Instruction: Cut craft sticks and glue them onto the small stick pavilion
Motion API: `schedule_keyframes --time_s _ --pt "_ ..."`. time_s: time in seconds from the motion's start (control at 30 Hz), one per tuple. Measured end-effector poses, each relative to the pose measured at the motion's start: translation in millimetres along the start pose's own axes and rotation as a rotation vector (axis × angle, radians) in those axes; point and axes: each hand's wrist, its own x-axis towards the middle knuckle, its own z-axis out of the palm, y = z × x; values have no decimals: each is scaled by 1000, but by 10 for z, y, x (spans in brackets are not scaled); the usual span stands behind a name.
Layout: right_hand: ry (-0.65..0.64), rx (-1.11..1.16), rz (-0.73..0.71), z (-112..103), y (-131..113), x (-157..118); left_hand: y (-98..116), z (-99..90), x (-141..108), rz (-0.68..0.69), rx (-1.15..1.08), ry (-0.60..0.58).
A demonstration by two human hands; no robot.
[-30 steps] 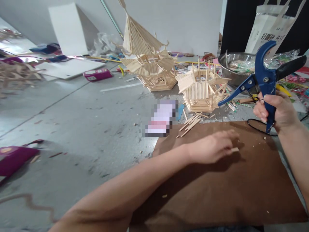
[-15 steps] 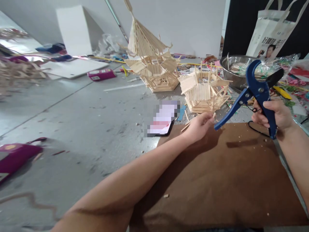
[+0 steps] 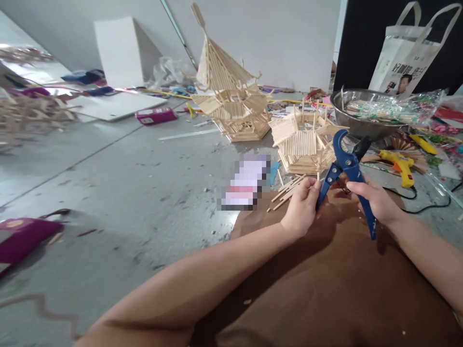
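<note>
In my right hand [image 3: 374,197] is a blue ratchet pipe cutter [image 3: 350,161], its hooked jaw up, its dark blade swung away and its handles spread. My left hand [image 3: 303,205] is closed in a pinch on a thin wooden stick [image 3: 318,176], whose tip shows above the fingers. The cutter's left handle runs down beside these fingers; whether they touch it I cannot tell. Several loose sticks [image 3: 289,190] lie just left of this hand. Behind both hands stands a small roofed stick model [image 3: 300,144]. A brown sheet [image 3: 347,289] spreads under my arms.
A taller stick pagoda [image 3: 233,106] stands behind. A phone [image 3: 246,180] lies left of the sheet. At right are a yellow glue gun [image 3: 401,166] with its cord, a metal bowl [image 3: 338,113] of wrapped sticks and a white bag [image 3: 401,58]. Purple packs [image 3: 156,116] lie on the floor.
My right hand has brought the cutter left and down, close to my left hand. The glue gun and more loose sticks have come into sight. My left hand has shifted slightly down.
</note>
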Motion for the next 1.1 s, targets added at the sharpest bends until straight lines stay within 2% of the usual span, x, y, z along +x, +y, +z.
schedule_keyframes --time_s 0.07,0.13,0.27,0.33,0.43,0.5,0.6,0.67,0.87,1.1 --pt "-83 61 -23 39 19 0 -10 -1 2 -10 9 -15" --pt "-109 58 -35 59 30 1 -10 -3 5 -15 30 -22" --pt "-3 -55 -62 6 15 2 14 -35 32 61 144 -27" --pt "121 -240 -105 -60 -10 7 32 -75 66 124 230 -17" --pt "289 -670 -195 -132 -32 19 53 -146 125 192 296 -3" --pt "311 -888 -263 -136 -12 23 57 -182 154 222 308 -6" --pt "254 -1039 -345 -96 55 13 56 -204 163 258 352 -6" --pt "224 -1038 -360 -70 90 0 58 -200 150 280 412 -9" --pt "302 -853 -341 -46 69 -29 88 -148 78 343 685 -112" --pt "214 -824 -358 16 63 -58 88 -116 27 311 773 -183"
